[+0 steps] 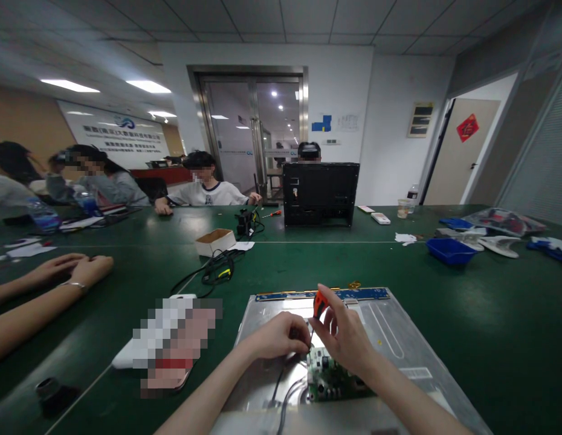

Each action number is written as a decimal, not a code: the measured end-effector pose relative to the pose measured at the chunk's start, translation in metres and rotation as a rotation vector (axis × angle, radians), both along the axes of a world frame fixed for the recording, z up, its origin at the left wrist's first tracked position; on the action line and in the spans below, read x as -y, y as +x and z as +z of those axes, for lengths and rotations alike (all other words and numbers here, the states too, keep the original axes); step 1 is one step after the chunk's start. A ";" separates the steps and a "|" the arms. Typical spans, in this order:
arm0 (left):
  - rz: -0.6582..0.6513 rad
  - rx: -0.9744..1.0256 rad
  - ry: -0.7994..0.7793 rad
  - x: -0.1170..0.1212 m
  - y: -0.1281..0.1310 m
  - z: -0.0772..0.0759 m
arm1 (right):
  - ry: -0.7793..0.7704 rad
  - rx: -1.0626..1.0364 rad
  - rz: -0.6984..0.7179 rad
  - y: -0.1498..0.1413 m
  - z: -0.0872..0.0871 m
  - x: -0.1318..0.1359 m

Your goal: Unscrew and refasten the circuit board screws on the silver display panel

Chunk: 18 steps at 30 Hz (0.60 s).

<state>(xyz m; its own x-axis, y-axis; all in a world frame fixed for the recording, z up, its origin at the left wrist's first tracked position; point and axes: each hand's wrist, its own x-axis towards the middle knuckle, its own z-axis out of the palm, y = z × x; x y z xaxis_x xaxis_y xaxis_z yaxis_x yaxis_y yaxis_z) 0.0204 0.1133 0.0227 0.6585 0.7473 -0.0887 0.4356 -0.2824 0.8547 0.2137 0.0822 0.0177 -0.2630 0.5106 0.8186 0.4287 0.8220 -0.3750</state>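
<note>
My right hand (347, 335) grips an orange-and-black screwdriver (319, 304) by its handle, its shaft pointing down at the edge of a green circuit board (330, 376). Close beside the shaft, my left hand (287, 334) has its fingers pinched together; whatever they hold is too small to make out. The board lies on a silver metal display panel (419, 338), which has a blue strip (367, 294) along its far edge. Dark cables (287, 399) run from near the board toward me. The screwdriver's tip is partly hidden by my fingers.
Left of the panel lie a white object (140, 344) and a pinkish one, both blurred out. Black cables (217, 266) and a small box (215, 241) are beyond them. A black monitor casing (321, 193) stands opposite. A blue tray (451, 251) sits right. Another person's hands (88, 272) rest left.
</note>
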 end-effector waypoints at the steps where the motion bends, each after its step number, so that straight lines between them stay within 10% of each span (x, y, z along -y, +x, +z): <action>1: 0.004 0.001 0.003 0.000 0.000 -0.001 | -0.001 0.002 0.000 0.000 0.000 0.000; 18: -0.008 -0.001 0.006 -0.001 0.000 0.000 | -0.010 0.036 0.002 -0.001 0.000 0.002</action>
